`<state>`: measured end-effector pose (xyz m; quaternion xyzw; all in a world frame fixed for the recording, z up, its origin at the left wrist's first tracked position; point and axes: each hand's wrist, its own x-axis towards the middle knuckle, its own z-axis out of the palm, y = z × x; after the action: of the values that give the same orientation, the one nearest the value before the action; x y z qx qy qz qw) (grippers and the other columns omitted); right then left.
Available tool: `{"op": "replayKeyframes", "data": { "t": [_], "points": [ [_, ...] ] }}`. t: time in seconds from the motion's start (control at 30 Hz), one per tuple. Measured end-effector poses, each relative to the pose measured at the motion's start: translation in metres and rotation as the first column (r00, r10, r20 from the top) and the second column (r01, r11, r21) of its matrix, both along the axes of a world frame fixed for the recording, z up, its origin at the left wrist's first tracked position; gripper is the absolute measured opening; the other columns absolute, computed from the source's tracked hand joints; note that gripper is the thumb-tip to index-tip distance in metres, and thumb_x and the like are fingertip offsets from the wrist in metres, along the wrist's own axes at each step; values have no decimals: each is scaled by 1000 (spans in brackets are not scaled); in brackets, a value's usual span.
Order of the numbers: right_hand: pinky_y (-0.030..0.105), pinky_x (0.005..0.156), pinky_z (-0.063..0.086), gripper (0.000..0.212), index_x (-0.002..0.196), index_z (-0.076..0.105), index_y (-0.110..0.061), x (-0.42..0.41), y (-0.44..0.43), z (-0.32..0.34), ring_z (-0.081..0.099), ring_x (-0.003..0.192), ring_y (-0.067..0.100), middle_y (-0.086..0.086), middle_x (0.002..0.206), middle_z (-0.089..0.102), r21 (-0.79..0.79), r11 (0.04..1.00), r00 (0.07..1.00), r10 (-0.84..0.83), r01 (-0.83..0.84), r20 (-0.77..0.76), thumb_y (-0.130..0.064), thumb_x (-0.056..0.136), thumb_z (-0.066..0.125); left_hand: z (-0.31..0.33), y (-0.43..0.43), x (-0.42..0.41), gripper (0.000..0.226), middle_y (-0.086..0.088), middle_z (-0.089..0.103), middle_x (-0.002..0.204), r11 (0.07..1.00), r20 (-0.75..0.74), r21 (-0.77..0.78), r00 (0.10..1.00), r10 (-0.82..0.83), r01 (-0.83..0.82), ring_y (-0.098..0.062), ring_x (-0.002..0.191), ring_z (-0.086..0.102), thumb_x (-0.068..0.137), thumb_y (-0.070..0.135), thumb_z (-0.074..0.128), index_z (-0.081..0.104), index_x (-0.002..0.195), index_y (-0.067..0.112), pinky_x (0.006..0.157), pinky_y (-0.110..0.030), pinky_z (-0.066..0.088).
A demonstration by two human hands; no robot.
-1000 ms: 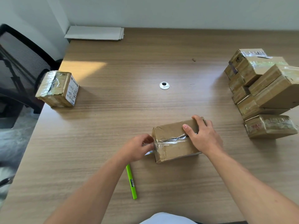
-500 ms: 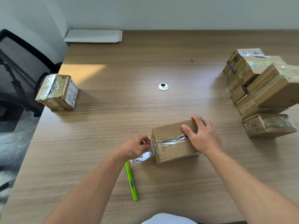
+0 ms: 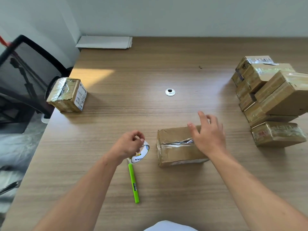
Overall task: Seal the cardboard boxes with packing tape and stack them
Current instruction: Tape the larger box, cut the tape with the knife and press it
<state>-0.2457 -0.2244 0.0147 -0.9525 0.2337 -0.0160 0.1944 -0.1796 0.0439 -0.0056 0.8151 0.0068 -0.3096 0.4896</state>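
A brown cardboard box [image 3: 176, 147] lies on the wooden table [image 3: 150, 105] in front of me, with clear tape across its top seam. My right hand [image 3: 208, 134] hovers over the box's right part with fingers spread and relaxed. Left of the box, my left hand [image 3: 130, 144] grips a roll of clear packing tape [image 3: 140, 155] with a white core. A small gap separates the roll from the box. A pile of taped boxes [image 3: 270, 97] stands at the right edge. One taped box [image 3: 67, 95] sits alone at the far left.
A green utility knife [image 3: 133, 184] lies on the table just below the tape roll. A round metal grommet [image 3: 170, 92] sits mid-table. Flat white sheets [image 3: 105, 42] lie at the back left corner. A black mesh chair [image 3: 25, 77] stands beyond the left edge.
My left hand pulled the tape roll leftward away from the box end. My right hand lifted off the box top and its fingers spread open.
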Motion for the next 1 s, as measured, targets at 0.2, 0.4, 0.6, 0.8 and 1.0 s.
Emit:
{"op": "replayKeyframes", "data": {
  "t": [0.2,0.4,0.6,0.8,1.0],
  "points": [
    [34,96,49,26,117,71,-14,31,78,33,64,100,19,2,110,70,476,816,942,324,-327,92,-28,97,66,26,-5,-15,15,-14,63,84,963,-43,-154,976,216,-220,-19,59,54,100,8,56,62,88,15,52,-25,44],
    [32,80,53,12,92,72,-27,38,111,18,65,83,16,-2,93,73,643,714,918,395,-278,-42,-39,91,71,34,-6,-25,15,-14,59,83,936,-43,-206,958,283,-285,-21,67,53,101,8,54,62,95,19,53,-27,43],
    [31,79,52,10,88,69,-20,32,104,15,65,88,18,0,89,71,626,711,917,398,-320,18,-28,91,74,35,-14,-34,15,-9,68,79,892,-104,-263,930,352,-367,-22,69,60,103,10,54,63,93,18,57,-30,45],
    [34,83,45,12,90,68,-9,32,102,10,59,95,24,8,101,68,513,757,905,413,-406,106,-20,95,66,33,-20,-36,16,-13,70,85,869,-116,-297,919,378,-395,-24,75,63,103,7,51,66,101,11,57,-34,55],
    [28,76,40,10,91,68,-11,38,108,10,55,88,19,1,94,64,542,718,889,437,-436,136,-18,96,64,13,7,-26,34,-5,73,98,966,125,-114,961,248,-234,-15,80,62,93,9,64,74,105,40,72,-29,50]
  ]
}}
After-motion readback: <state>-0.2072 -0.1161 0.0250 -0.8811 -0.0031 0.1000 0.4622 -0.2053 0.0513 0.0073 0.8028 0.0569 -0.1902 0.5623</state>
